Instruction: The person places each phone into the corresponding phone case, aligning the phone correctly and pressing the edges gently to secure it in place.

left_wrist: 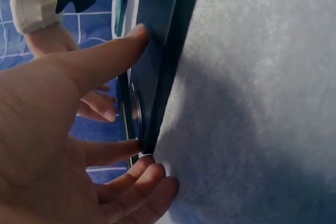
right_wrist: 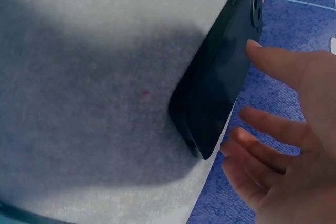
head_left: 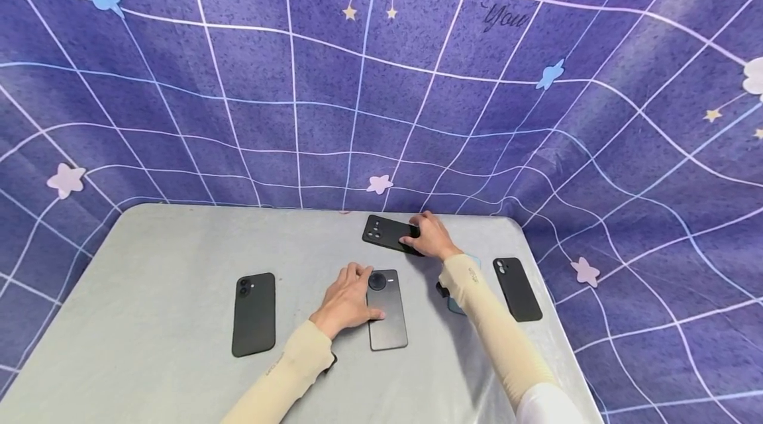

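Observation:
A grey phone with a round black camera ring lies back up near the middle of the table. My left hand touches it from the left, thumb on its face and index finger by its top corner. In the left wrist view the thumb and index finger are extended against the phone. At the table's back lies a black phone case with camera cutouts. My right hand is over its right end. The right wrist view shows the thumb at the case and the other fingers spread beside it.
A black phone lies on the table to the left. Another black phone case lies near the right edge. Under the right forearm, a light blue object is mostly hidden. A purple gridded curtain hangs behind the table.

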A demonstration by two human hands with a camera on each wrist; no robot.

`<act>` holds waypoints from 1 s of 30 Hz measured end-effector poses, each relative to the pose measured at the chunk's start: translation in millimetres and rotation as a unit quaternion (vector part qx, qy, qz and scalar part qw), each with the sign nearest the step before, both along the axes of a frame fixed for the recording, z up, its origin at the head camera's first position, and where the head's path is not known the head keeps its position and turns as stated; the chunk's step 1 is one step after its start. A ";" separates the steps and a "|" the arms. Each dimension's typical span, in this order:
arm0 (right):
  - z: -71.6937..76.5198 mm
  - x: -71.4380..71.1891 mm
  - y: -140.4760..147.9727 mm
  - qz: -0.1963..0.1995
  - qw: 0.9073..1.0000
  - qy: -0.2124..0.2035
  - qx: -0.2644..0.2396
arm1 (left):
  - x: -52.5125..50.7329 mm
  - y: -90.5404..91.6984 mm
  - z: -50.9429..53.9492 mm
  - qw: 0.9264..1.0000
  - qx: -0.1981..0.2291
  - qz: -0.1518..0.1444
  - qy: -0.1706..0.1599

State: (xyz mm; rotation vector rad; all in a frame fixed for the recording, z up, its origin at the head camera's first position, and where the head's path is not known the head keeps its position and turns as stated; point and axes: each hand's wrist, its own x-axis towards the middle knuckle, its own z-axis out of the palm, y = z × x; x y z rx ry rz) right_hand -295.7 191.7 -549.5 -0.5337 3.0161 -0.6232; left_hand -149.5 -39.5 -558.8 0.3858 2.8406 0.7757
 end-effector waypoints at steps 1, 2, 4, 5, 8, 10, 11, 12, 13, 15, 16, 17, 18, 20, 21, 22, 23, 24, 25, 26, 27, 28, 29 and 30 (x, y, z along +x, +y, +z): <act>-0.7 -0.7 -0.2 0.002 1.000 0.000 0.003 | -0.3 0.0 -0.4 1.000 -0.004 -0.002 0.001; -1.2 -1.3 -0.5 0.004 1.000 0.003 0.005 | -0.8 0.1 -0.8 1.000 -0.010 -0.004 0.002; -2.2 -2.3 -0.9 0.011 1.000 0.008 0.011 | -1.9 0.2 -1.3 1.000 -0.018 -0.006 0.003; -2.7 -2.8 -0.9 0.015 1.000 0.006 0.015 | -2.8 0.4 -1.8 1.000 -0.023 -0.008 0.002; -3.1 -3.6 -1.6 0.019 0.999 -0.010 0.026 | -5.0 1.2 -2.3 0.999 -0.035 -0.011 -0.001; -3.6 -4.2 -2.0 0.018 0.999 -0.028 0.033 | -6.3 1.9 -2.5 0.999 -0.039 -0.012 -0.006; -3.3 -4.3 -2.1 0.017 0.999 -0.035 0.035 | -6.9 2.3 -2.6 0.999 -0.042 -0.013 -0.009; -3.2 -4.3 -2.3 0.016 0.998 -0.041 0.037 | -7.3 2.7 -2.4 0.999 -0.045 -0.013 -0.010; -3.6 -4.7 -2.4 0.015 0.998 -0.047 0.038 | -7.8 3.0 -2.1 0.999 -0.047 -0.012 -0.012; -3.5 -4.5 -2.7 0.016 0.998 -0.049 0.040 | -8.5 3.6 -1.4 0.998 -0.052 -0.011 -0.015; -3.4 -4.3 -2.8 0.016 0.998 -0.051 0.040 | -8.6 3.9 -0.7 0.998 -0.054 -0.011 -0.014; -3.2 -4.0 -2.9 0.015 0.998 -0.053 0.038 | -8.7 4.3 0.1 0.998 -0.055 -0.011 -0.014; -3.0 -3.6 -3.0 0.014 0.998 -0.055 0.037 | -8.6 4.7 0.8 0.998 -0.056 -0.012 -0.014; -2.3 -2.8 -3.0 0.010 0.998 -0.057 0.033 | -8.2 5.5 2.0 0.998 -0.057 -0.014 -0.015; -2.2 -2.8 -2.9 0.007 0.998 -0.060 0.032 | -8.1 5.9 2.1 0.998 -0.057 -0.015 -0.014; -2.2 -2.6 -2.9 0.006 0.998 -0.060 0.032 | -8.2 6.2 2.3 0.998 -0.056 -0.016 -0.013; -2.1 -2.5 -3.0 0.006 0.998 -0.059 0.031 | -8.3 6.5 2.2 0.998 -0.056 -0.017 -0.013; -2.2 -2.6 -3.0 0.006 0.998 -0.057 0.032 | -8.6 6.9 2.0 0.998 -0.056 -0.016 -0.012; -2.4 -2.7 -3.0 0.006 0.998 -0.055 0.032 | -9.0 7.2 2.0 0.998 -0.056 -0.015 -0.011; -2.6 -2.8 -3.0 0.006 0.998 -0.053 0.032 | -9.3 7.4 1.8 0.998 -0.056 -0.014 -0.010; -2.6 -2.8 -3.2 0.006 0.998 -0.052 0.031 | -9.7 7.6 1.7 0.998 -0.057 -0.013 -0.009; -2.6 -2.6 -3.4 0.006 0.998 -0.051 0.031 | -9.9 7.8 1.8 0.998 -0.057 -0.011 -0.009; -3.0 -2.4 -3.5 0.006 0.998 -0.049 0.031 | -10.0 8.1 1.8 0.998 -0.058 -0.010 -0.009; -3.0 -2.1 -3.7 0.006 0.998 -0.047 0.031 | -10.1 8.4 1.8 0.998 -0.059 -0.009 -0.009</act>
